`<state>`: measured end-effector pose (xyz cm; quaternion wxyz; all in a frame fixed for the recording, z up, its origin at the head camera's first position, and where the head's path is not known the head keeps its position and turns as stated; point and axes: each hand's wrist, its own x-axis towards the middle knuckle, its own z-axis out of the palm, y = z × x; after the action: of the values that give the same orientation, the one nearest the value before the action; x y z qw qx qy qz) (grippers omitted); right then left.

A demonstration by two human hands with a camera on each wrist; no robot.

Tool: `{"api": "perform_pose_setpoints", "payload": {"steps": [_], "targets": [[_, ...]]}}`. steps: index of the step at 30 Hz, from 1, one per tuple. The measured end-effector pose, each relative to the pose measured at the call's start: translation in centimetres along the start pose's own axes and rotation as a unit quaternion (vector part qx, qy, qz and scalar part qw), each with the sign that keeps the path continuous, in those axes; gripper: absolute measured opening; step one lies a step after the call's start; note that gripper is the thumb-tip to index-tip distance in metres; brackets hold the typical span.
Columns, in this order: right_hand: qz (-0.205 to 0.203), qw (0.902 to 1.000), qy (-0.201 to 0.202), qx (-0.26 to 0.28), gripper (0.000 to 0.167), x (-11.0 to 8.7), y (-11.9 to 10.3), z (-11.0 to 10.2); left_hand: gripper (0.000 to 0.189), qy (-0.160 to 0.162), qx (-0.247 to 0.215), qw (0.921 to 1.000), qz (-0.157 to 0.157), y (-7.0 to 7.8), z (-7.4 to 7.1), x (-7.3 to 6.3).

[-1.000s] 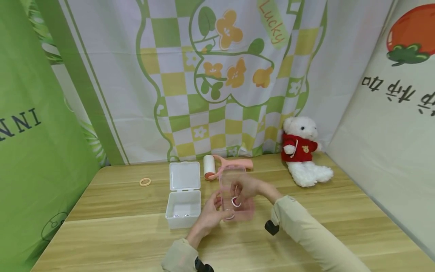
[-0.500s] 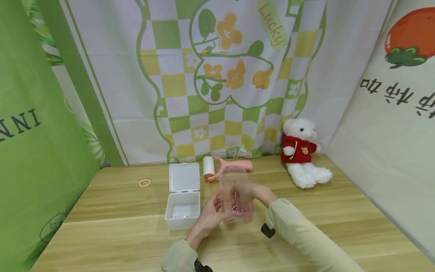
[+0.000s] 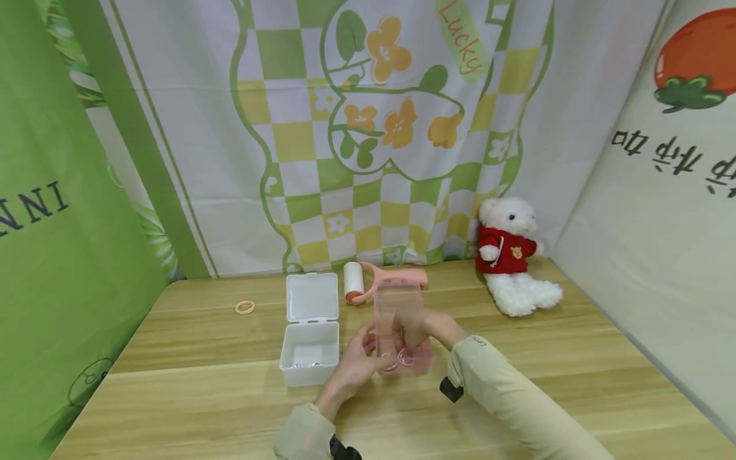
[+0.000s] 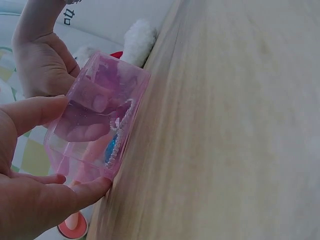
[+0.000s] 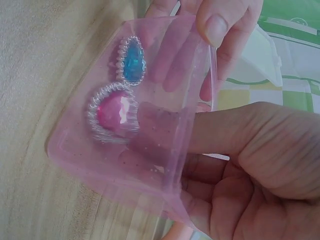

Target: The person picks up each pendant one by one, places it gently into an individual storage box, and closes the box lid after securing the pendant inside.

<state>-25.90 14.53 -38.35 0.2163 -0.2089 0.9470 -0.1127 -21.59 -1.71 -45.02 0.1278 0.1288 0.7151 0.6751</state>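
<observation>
My left hand [image 3: 355, 365] grips the left side of a clear pink plastic box [image 3: 422, 364], thumb at its front and fingers behind. The lid [image 3: 398, 299] stands open at the back. My right hand [image 3: 413, 326] reaches down into the box. Its thumb and fingers pinch the edge of a pink gem ornament [image 5: 112, 112] rimmed with silvery beads, close over the box floor. Beside that ornament lies a blue teardrop gem ornament [image 5: 133, 61] with the same beaded rim. The right fingertips show only blurred through the pink wall in the right wrist view.
Left of the pink box stands an open white box [image 3: 310, 374] with small shiny pieces inside. Behind are a lint roller [image 3: 397, 276] and, farther left, a pale orange ring [image 3: 245, 308]. A white plush bear [image 3: 508, 255] in red sits at the back right.
My right hand has lowered the pink gem ornament into the pink box, then shifted it slightly right. The pink box has moved a little right; the left hand keeps its grip.
</observation>
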Motion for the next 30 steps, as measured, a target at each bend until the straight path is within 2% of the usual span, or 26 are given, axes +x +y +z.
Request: {"api": "perform_pose_setpoints", "payload": {"steps": [6, 9, 11, 14, 16, 21, 24, 26, 28, 30], "targets": [[-0.002, 1.0, 0.001, 0.007, 0.024, 0.0, 0.2, 0.3, 0.087, 0.007, 0.0, 1.0, -0.004, -0.2, 0.1, -0.2], [-0.047, 0.9982, 0.023, 0.028, 0.021, -0.4, 0.5, 0.8, 0.087, 0.015, -0.016, 0.9998, 0.0, -0.5, 0.4, -0.6], [-0.096, 0.992, 0.055, 0.061, 0.017, -0.8, 0.8, 1.2, 0.086, 0.023, -0.023, 0.9995, 0.001, -0.6, 0.6, -0.8], [-0.16, 0.9722, 0.117, 0.125, 0.008, -1.5, 1.3, 1.9, 0.084, 0.036, -0.017, 0.9992, 0.003, -0.5, 0.9, -1.3], [-0.185, 0.956, 0.159, 0.162, 0.006, -1.9, 1.4, 2.3, 0.083, 0.047, -0.004, 0.9989, 0.006, 0.1, 1.0, -1.7], [-0.182, 0.9265, 0.258, 0.205, 0.007, -2.7, 0.6, 2.5, 0.076, 0.045, 0.045, 0.9967, 0.051, 3.0, 0.0, -2.3], [-0.159, 0.9042, 0.298, 0.261, 0.008, -2.9, -0.7, 2.2, 0.063, 0.042, 0.079, 0.992, 0.089, 4.4, -1.9, -2.9], [-0.144, 0.8869, 0.308, 0.313, 0.012, -2.8, -1.7, 2.1, 0.054, 0.059, 0.097, 0.987, 0.113, 5.0, -3.7, -3.4], [-0.13, 0.8742, 0.305, 0.355, 0.015, -2.5, -2.6, 2.2, 0.045, 0.095, 0.105, 0.9818, 0.127, 5.2, -5.8, -4.0], [-0.123, 0.8638, 0.301, 0.385, 0.018, -2.1, -3.4, 2.4, 0.04, 0.142, 0.105, 0.9761, 0.125, 5.1, -8.0, -4.5]]}}
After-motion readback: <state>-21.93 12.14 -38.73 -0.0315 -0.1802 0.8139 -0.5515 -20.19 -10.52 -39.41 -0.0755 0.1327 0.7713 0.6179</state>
